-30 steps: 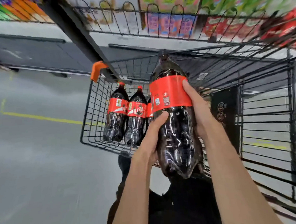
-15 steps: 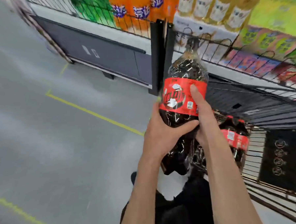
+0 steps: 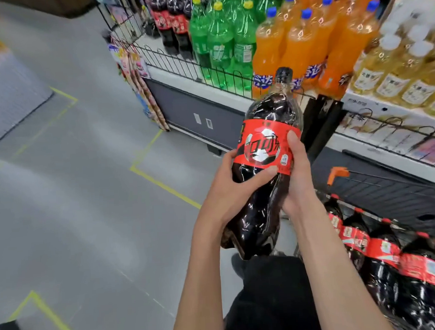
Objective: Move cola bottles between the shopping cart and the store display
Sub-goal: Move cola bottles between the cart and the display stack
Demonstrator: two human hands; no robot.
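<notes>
I hold a large cola bottle (image 3: 266, 147) with a red label and black cap in front of me, tilted slightly right. My left hand (image 3: 234, 189) grips its middle from the left, thumb across the front below the label. My right hand (image 3: 296, 170) holds the right side, fingers along the label. Several more cola bottles (image 3: 382, 254) lie in the shopping cart (image 3: 338, 173) at the lower right. On the store display (image 3: 181, 73) at the top, cola bottles (image 3: 168, 23) stand left of green ones.
Green bottles (image 3: 219, 36), orange bottles (image 3: 305, 39) and pale yellow bottles (image 3: 395, 67) fill the display behind a low wire fence (image 3: 181, 65). Hanging packets (image 3: 136, 75) sit at the display's left corner. Grey floor with yellow lines (image 3: 162, 185) stretches to the left.
My view has swung left and up along the display; the cart has slid to the lower right. Both hands still hold the bottle, now clear of the cart.
</notes>
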